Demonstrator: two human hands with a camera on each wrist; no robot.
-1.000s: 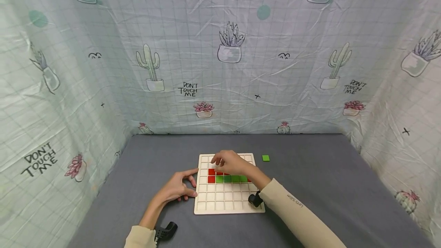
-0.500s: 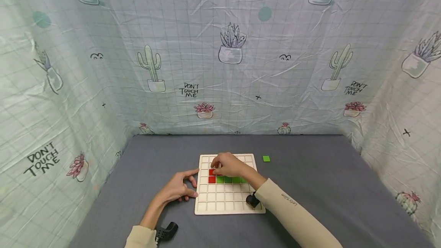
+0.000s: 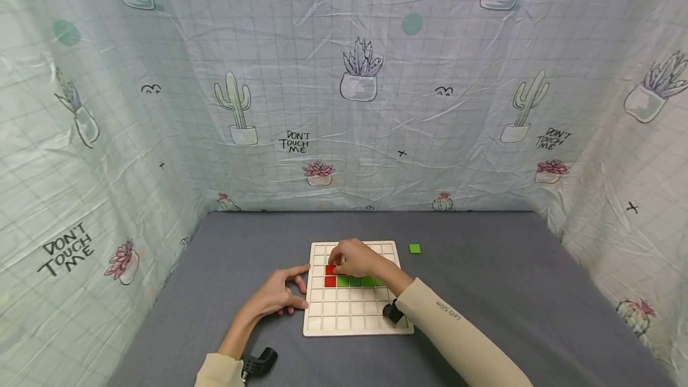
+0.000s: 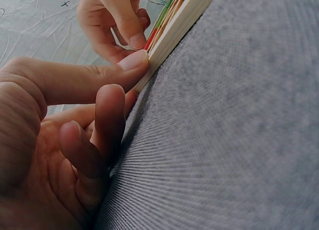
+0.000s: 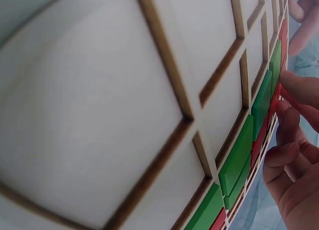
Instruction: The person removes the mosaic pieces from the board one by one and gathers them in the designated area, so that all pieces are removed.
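A pale wooden grid board [image 3: 357, 322] lies on the grey cloth. My left hand [image 3: 274, 293] braces its left edge, thumb and forefinger spread along it; in the left wrist view the thumb [image 4: 130, 65] presses the board's corner edge. Over the upper cells, my right hand [image 3: 359, 258] has thumb and fingertips together at a red tile [image 3: 330, 270], pinching at its edge. Another red tile [image 3: 330, 281] starts the row below, followed by several green tiles [image 3: 343, 281]. The right wrist view shows green tiles [image 5: 237, 155] with red ones behind them. The right hand hides part of the upper red row.
One loose green tile [image 3: 415, 249] lies on the cloth beyond the board's upper right corner. A dark wrist camera [image 3: 394, 312] overlaps the board's lower right cells. Patterned curtains [image 3: 355, 136] enclose the table [image 3: 484, 291] at the back and sides.
The right hand's fingertips have come down and drawn together at the upper red tiles, and its forearm has shifted slightly left. The left hand stays on the board's edge.
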